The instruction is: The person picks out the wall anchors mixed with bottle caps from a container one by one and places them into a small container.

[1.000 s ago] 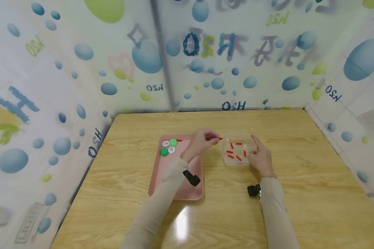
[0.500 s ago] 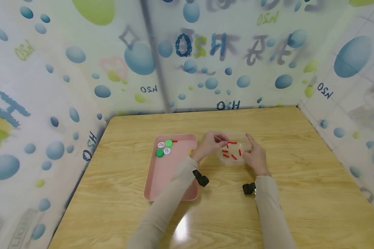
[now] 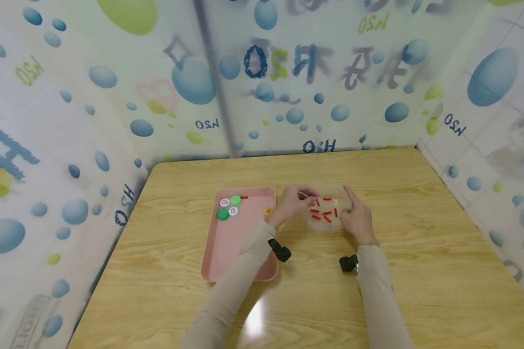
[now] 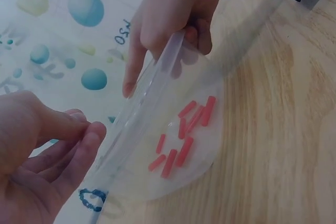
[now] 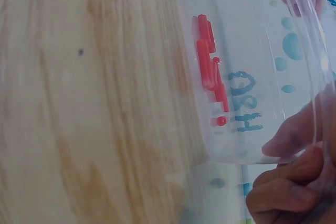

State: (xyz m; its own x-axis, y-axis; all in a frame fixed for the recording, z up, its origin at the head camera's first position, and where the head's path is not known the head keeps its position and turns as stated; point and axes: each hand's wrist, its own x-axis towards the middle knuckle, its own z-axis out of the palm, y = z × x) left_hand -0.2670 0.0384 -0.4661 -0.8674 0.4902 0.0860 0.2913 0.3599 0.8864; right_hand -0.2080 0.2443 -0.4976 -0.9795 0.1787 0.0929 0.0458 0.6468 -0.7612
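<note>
In the head view a clear plastic box (image 3: 325, 226) stands on the table, with several short red sticks (image 3: 327, 219) lying inside. My right hand (image 3: 359, 220) grips its right side; the index finger stretches along the rim, while thumb and other fingers pinch the wall in the right wrist view. At the box's left rim is my left hand (image 3: 291, 204). The left wrist view has this hand's thumb and fingertip meeting, with nothing visible between them, beside the box wall (image 4: 152, 93). The red sticks (image 4: 185, 151) lie loosely on the box bottom.
Left of the box is a pink tray (image 3: 227, 252), partly under my left forearm. It holds green caps (image 3: 223, 214), white marked caps (image 3: 233, 211), a yellow cap (image 3: 268, 211) and one red stick (image 3: 244, 197). A patterned wall rises behind the table.
My left hand has moved right from the tray side to over the box rim and let go of its red stick. That stick now lies among the others. The right hand keeps its grip.
</note>
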